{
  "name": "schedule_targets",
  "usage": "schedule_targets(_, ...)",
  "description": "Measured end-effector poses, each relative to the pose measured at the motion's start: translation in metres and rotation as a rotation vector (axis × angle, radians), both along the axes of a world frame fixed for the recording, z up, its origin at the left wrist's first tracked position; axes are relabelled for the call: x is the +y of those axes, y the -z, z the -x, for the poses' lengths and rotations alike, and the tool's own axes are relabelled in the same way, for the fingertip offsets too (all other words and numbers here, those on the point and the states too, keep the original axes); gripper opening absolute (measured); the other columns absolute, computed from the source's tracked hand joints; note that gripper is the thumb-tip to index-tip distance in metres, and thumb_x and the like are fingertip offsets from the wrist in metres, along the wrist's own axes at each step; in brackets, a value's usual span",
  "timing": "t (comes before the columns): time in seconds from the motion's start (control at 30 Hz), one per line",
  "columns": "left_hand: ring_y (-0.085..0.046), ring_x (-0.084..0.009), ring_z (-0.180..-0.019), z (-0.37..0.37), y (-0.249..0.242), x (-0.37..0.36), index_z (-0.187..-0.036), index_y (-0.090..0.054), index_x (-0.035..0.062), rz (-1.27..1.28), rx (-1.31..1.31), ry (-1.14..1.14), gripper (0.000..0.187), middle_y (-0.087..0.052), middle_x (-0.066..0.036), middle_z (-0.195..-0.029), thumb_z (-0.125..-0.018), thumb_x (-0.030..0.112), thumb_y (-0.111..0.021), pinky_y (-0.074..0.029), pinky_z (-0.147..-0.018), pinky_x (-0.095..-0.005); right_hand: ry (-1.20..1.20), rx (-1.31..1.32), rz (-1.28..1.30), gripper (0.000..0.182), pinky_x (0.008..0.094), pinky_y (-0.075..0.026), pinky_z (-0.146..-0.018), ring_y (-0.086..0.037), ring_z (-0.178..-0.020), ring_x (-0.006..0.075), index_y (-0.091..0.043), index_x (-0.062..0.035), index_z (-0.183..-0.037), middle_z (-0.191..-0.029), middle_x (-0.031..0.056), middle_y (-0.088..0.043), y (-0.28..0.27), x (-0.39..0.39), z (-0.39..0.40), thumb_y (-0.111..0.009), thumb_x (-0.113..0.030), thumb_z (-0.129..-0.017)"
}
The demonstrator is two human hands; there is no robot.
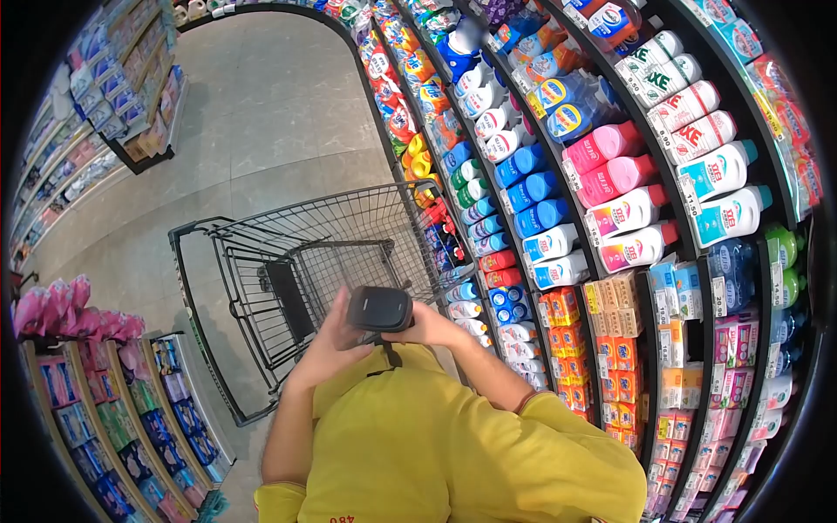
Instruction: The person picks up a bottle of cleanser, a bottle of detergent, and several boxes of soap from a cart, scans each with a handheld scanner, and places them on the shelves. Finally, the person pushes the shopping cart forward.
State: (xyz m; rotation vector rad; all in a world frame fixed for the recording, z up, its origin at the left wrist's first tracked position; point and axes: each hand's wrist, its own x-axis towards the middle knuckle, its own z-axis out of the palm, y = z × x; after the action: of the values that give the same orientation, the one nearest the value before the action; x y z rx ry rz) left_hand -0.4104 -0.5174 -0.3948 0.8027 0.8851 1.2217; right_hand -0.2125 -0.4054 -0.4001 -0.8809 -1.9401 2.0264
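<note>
A small black rounded device (380,309) is held in front of the yellow shirt (392,436), between both hands. My left hand (336,342) grips its left side, with the fingers partly behind it. On its right side my right hand (427,326) is closed round the edge. A dark strap (392,356) hangs below the device against the shirt. Just beyond the hands stands a black wire shopping cart (349,228), with no goods visible in its basket.
Curved shelves (602,288) of bottles and boxed goods run close along the right. Lower shelves (144,418) with packets stand at the lower left, and another shelf unit (131,87) at the upper left. Tiled floor (270,113) lies between them.
</note>
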Motion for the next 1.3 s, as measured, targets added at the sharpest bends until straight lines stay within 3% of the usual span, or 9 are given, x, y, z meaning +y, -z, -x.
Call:
schedule_targets(0.07, -0.031, -0.0239, -0.136, 0.002, 0.005, -0.003, -0.151, -0.005, 0.0077, 0.049, -0.061, 0.093, 0.092, -0.027, -0.013, -0.149, -0.081, -0.002, -0.064, -0.027, -0.110, -0.0406, 0.031, -0.007, 0.048, 0.051, 0.0291, -0.049, -0.085, -0.055, -0.097, 0.0106, -0.055, 0.0004, -0.119, -0.107, 0.0042, -0.063, 0.002, 0.004, -0.001, -0.077, -0.004, -0.073)
schedule_targets(0.17, -0.045, -0.0152, -0.124, -0.002, 0.017, -0.008, -0.151, -0.012, 0.0095, 0.046, -0.128, 0.129, 0.084, -0.040, -0.006, -0.141, -0.084, -0.006, -0.061, -0.038, -0.102, -0.0322, 0.029, 0.062, -0.059, 0.052, 0.0300, -0.049, -0.086, -0.056, -0.098, 0.0119, -0.055, -0.0001, -0.119, -0.108, 0.0055, -0.063, 0.003, 0.003, 0.000, -0.079, -0.005, -0.073)
schedule_targets(0.23, -0.045, -0.0147, -0.122, -0.003, 0.018, -0.009, -0.150, -0.014, 0.0092, 0.006, 0.002, 0.134, 0.080, -0.045, -0.006, -0.137, -0.087, -0.004, -0.060, -0.039, -0.100, -0.0308, 0.004, 0.052, -0.121, 0.053, 0.0303, -0.049, -0.086, -0.056, -0.098, 0.0125, -0.055, -0.0003, -0.119, -0.108, 0.0061, -0.063, 0.009, 0.003, 0.000, -0.079, -0.006, -0.073)
schedule_targets(0.57, -0.046, -0.0137, -0.119, -0.006, 0.008, -0.010, -0.151, -0.010, 0.0091, 0.025, 0.027, 0.110, 0.084, -0.045, -0.006, -0.135, -0.086, 0.000, -0.063, -0.039, -0.099, -0.0299, -0.001, 0.072, -0.179, 0.053, 0.0310, -0.048, -0.088, -0.057, -0.099, 0.0135, -0.056, 0.0002, -0.117, -0.109, 0.0086, -0.064, 0.013, -0.002, -0.001, -0.081, -0.009, -0.071)
schedule_targets(0.63, -0.038, -0.0227, -0.130, -0.006, 0.007, -0.009, -0.151, -0.009, 0.0099, 0.015, 0.025, 0.153, 0.084, -0.034, -0.009, -0.145, -0.086, 0.002, -0.061, -0.035, -0.103, -0.0369, 0.003, 0.052, -0.147, 0.052, 0.0309, -0.048, -0.087, -0.058, -0.098, 0.0138, -0.057, 0.0004, -0.116, -0.108, 0.0085, -0.065, 0.011, -0.002, -0.001, -0.081, -0.010, -0.071)
schedule_targets(0.77, -0.039, -0.0232, -0.129, -0.007, 0.007, -0.008, -0.151, -0.010, 0.0099, 0.016, 0.011, 0.150, 0.082, -0.035, -0.010, -0.144, -0.086, 0.002, -0.060, -0.035, -0.104, -0.0377, 0.026, 0.047, -0.151, 0.047, 0.0304, -0.049, -0.086, -0.059, -0.094, 0.0140, -0.060, 0.0003, -0.112, -0.104, 0.0079, -0.066, 0.003, -0.001, 0.000, -0.081, -0.010, -0.072)
schedule_targets(0.83, -0.047, -0.0180, -0.120, -0.008, 0.006, -0.007, -0.151, -0.010, 0.0084, -0.047, 0.003, 0.124, 0.081, -0.046, -0.008, -0.134, -0.087, -0.003, -0.059, -0.039, -0.099, -0.0313, 0.048, 0.041, -0.177, 0.046, 0.0304, -0.049, -0.085, -0.059, -0.094, 0.0137, -0.060, 0.0001, -0.111, -0.104, 0.0078, -0.066, 0.003, 0.001, 0.001, -0.081, -0.009, -0.072)
schedule_targets(1.03, -0.049, -0.0244, -0.119, -0.004, 0.006, -0.011, -0.151, -0.013, 0.0114, -0.026, 0.088, 0.177, 0.078, -0.041, -0.013, -0.141, -0.087, 0.001, -0.057, -0.041, -0.100, -0.0384, 0.149, 0.038, -0.147, 0.049, 0.0302, -0.050, -0.084, -0.060, -0.097, 0.0139, -0.058, -0.0009, -0.115, -0.105, 0.0059, -0.066, 0.012, 0.005, -0.001, -0.081, -0.010, -0.072)
schedule_targets(1.3, -0.056, -0.0197, -0.111, -0.015, 0.007, -0.008, -0.151, -0.012, 0.0136, -0.101, 0.218, 0.225, 0.080, -0.046, -0.013, -0.139, -0.088, 0.006, -0.061, -0.046, -0.093, -0.0323, 0.319, 0.014, 0.027, 0.034, 0.0288, -0.050, -0.080, -0.060, -0.093, 0.0106, -0.064, -0.0012, -0.103, -0.096, 0.0043, -0.067, 0.009, 0.007, -0.005, -0.078, -0.007, -0.072)
